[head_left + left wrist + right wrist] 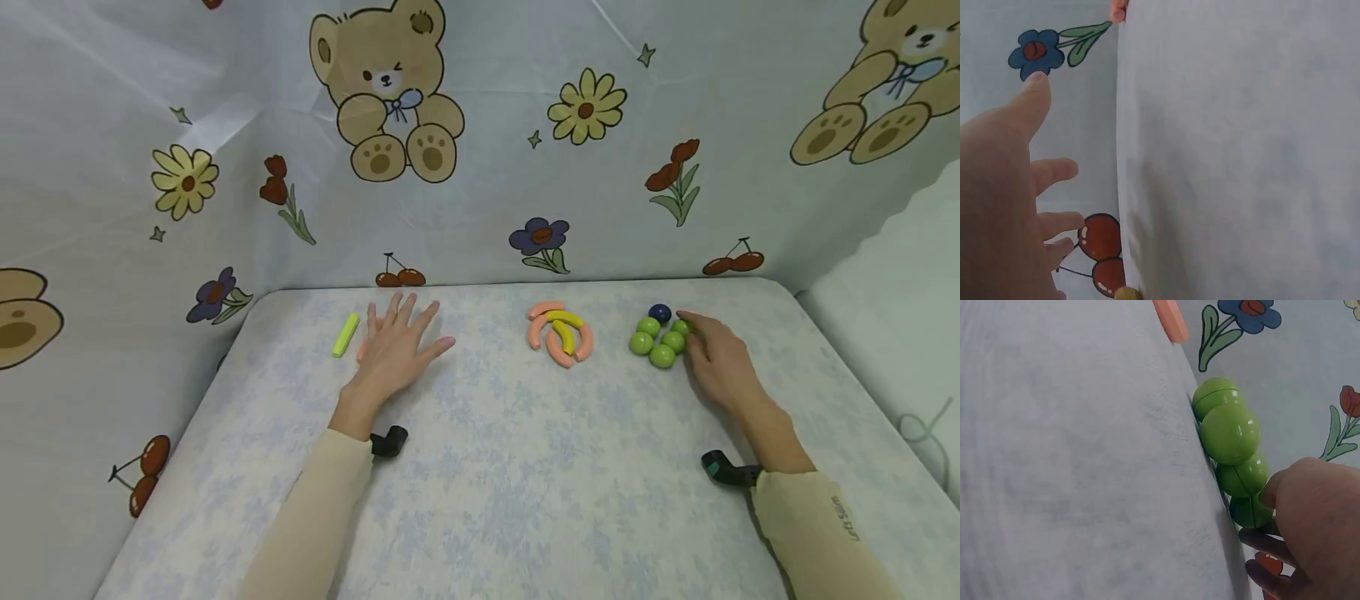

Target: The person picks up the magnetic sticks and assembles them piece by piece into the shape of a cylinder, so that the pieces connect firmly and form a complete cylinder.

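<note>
My left hand (395,346) is spread over the table's far left part, fingers straight and apart, with nothing gripped. Partly hidden beneath it lies a pink stick-like piece (363,350), and just left of that a yellow-green stick (345,335). On the right side, my right hand (722,360) pinches a green ball (681,327) between thumb and index finger. That ball sits in a ring of several glossy green balls (662,356), with one dark blue ball (660,313) at the back. In the right wrist view, the thumb partly covers the nearest green balls (1250,511).
Between the hands lies a ring of curved pink pieces (558,350) around two yellow curved pieces (564,336). A patterned cloth (480,208) hangs behind the table's back edge. The pale table (540,483) stretches toward me.
</note>
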A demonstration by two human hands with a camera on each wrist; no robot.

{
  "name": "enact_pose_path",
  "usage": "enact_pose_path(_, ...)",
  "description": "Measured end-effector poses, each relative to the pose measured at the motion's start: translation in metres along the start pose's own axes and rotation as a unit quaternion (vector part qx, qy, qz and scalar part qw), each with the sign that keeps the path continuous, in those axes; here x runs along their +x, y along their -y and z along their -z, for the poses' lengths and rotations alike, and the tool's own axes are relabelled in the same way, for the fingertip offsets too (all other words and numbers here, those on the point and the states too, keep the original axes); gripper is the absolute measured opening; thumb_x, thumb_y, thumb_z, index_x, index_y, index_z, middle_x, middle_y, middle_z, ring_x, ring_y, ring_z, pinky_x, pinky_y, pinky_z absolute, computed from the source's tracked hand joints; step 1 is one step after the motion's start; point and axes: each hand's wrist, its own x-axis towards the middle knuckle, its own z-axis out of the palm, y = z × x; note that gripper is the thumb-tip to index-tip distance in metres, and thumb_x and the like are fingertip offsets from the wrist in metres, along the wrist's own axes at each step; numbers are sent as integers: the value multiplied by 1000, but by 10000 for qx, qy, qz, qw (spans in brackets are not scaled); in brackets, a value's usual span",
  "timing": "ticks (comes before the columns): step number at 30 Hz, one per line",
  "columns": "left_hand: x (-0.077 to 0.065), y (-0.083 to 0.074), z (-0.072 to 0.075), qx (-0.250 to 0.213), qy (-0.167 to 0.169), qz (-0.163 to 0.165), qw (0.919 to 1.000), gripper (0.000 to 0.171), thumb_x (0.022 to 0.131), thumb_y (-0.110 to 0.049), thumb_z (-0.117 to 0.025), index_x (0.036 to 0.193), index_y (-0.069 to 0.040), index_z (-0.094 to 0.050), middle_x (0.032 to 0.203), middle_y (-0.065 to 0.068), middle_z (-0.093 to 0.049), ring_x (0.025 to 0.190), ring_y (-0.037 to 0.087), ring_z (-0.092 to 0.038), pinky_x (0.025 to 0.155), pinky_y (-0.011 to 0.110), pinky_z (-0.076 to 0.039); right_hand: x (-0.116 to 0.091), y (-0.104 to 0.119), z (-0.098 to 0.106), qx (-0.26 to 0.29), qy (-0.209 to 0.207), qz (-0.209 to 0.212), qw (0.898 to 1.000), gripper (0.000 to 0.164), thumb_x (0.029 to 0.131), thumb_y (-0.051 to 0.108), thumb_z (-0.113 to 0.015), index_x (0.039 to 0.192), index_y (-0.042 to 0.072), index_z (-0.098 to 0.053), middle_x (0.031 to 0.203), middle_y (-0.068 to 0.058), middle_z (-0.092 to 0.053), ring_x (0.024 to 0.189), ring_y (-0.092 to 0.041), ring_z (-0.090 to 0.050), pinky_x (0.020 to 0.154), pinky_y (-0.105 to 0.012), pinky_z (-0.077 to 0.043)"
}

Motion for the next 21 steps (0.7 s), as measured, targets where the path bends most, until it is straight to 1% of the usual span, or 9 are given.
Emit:
enact_pose_path(3, 10, -13, -1, 28, 231, -76, 9997, 77, 104, -71, -44, 165, -24, -37, 173, 18, -24, 164, 39, -7, 125, 70, 3, -3, -2, -1, 29, -69, -110, 9999, 43, 111, 11, -40, 151, -3, -48, 148, -36, -50, 137, -57, -45, 110, -72, -34)
enact_pose_path(7, 25, -39, -5, -178, 503, -194, 9984, 72, 106, -65, -46, 164, -22, -40, 173, 18, -26, 163, 39, -12, 127, 68, -2, -5, -4, -3, -42, -203, -259, 9994, 40, 110, 10, -48, 147, -3, -51, 144, -35, -53, 128, -54, -52, 106, -70, -38)
enact_pose_path(10, 36, -60, -12, -402, 679, -329, 9963, 69, 107, -60, -48, 163, -20, -42, 172, 18, -29, 162, 37, -17, 128, 65, -7, -6, -4, -3, -96, -290, -310, 9991, 40, 108, 9, -51, 146, -3, -52, 141, -34, -55, 124, -51, -55, 104, -68, -41)
enact_pose_path(13, 46, -83, -21, -396, 827, -568, 9942, 65, 108, -55, -50, 162, -19, -43, 171, 15, -31, 161, 35, -22, 129, 62, -14, -6, -4, -2, -118, -432, -272, 9986, 39, 107, 7, -54, 144, -4, -54, 135, -33, -58, 120, -50, -57, 102, -67, -43)
enact_pose_path(16, 55, -104, -30, -472, 909, -831, 9913, 62, 109, -51, -53, 162, -19, -43, 170, 15, -33, 160, 33, -26, 128, 59, -20, -5, -4, 0, -126, -530, -247, 9982, 38, 106, 7, -56, 143, -4, -55, 131, -33, -59, 119, -51, -57, 101, -67, -43)
enact_pose_path(18, 58, -114, -35, -566, 866, -1027, 9893, 59, 109, -47, -54, 161, -20, -44, 168, 16, -37, 159, 34, -30, 127, 58, -24, -5, -4, 0, -98, -559, -272, 9980, 38, 106, 8, -56, 143, -3, -55, 130, -32, -60, 119, -50, -57, 101, -67, -43)
enact_pose_path(20, 58, -120, -41, -747, 783, -1254, 9862, 57, 110, -43, -56, 161, -21, -44, 156, 17, -51, 145, 33, -47, 119, 54, -36, -5, -3, -2, -63, -525, -332, 9980, 38, 107, 9, -56, 143, -3, -55, 131, -32, -59, 120, -50, -57, 102, -67, -43)
enact_pose_path(21, 57, -121, -44, -770, 724, -1357, 9851, 56, 110, -41, -55, 161, -20, -44, 152, 16, -53, 140, 33, -51, 117, 53, -39, -4, -2, -3, -53, -521, -346, 9980, 39, 107, 9, -56, 143, -3, -55, 131, -31, -60, 120, -49, -57, 102, -66, -44)
